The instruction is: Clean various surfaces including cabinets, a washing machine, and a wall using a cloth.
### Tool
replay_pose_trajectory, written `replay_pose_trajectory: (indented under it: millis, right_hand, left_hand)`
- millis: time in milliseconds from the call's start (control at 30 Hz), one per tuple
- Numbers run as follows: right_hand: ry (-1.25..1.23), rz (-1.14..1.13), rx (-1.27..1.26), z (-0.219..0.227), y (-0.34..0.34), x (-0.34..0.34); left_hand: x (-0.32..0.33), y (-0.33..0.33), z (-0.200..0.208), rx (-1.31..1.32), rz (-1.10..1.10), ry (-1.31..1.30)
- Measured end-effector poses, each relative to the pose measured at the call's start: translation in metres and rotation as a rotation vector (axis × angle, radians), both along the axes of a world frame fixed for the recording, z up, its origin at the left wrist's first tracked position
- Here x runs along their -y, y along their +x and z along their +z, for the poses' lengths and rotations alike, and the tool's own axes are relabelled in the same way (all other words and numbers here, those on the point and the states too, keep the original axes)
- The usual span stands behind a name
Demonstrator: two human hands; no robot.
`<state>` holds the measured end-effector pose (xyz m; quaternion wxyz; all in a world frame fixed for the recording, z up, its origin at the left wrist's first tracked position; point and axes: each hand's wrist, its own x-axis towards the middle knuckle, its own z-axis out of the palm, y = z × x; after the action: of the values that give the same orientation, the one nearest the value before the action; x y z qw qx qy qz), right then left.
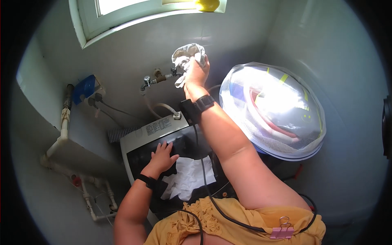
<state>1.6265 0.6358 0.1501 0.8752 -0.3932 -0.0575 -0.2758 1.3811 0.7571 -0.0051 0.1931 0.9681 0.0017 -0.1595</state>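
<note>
Cloth is what the right hand is closed around: a crumpled white rag is gripped in its fingers and pressed against the pale wall in the upper middle of the frame, just beside a metal tap from which a hose runs down. A black band is worn on that wrist. The left hand is laid open and flat, fingers spread, on the dark glass lid of a top-loading washing machine in the middle of the frame; nothing is grasped by it. A sheet of white paper or cloth is seen lying on the lid just right of that hand, close to it but apart. A white mesh hamper, holding coloured items, is seen at the right of the frame, brightly lit. A window frame is seen along the upper edge, with a yellow object on its sill. White pipes are seen at the left of the frame, with a blue box above them.
</note>
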Motion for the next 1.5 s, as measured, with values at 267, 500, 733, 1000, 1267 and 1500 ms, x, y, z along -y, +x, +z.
replay_pose_trajectory:
  millis: [267, 500, 733, 1000, 1267, 1500]
  right_hand:
    - [-0.122, -0.686, -0.123, 0.055, 0.161, 0.043]
    - [-0.315, -0.348, -0.473, 0.047, 0.209, 0.054]
    - [-0.687, -0.523, -0.308, 0.052, 0.169, -0.032]
    - [-1.389, -0.134, 0.355, 0.019, 0.102, -0.068]
    - [-0.046, 0.044, 0.135, 0.008, 0.061, -0.043]
    - [-0.606, 0.155, 0.104, -0.112, -0.067, -0.039]
  left_hand:
    - [-0.019, 0.000, -0.012, -0.096, -0.247, 0.256]
    - [-0.030, 0.003, 0.003, -0.115, -0.249, 0.260]
    - [-0.030, 0.041, 0.016, -0.021, -0.278, 0.028]
    - [-0.007, 0.065, 0.012, -0.109, -0.377, 0.134]
    - [-0.030, 0.050, 0.028, 0.431, -0.173, 0.015]
    - [-0.080, 0.007, 0.008, -0.006, 0.005, 0.154]
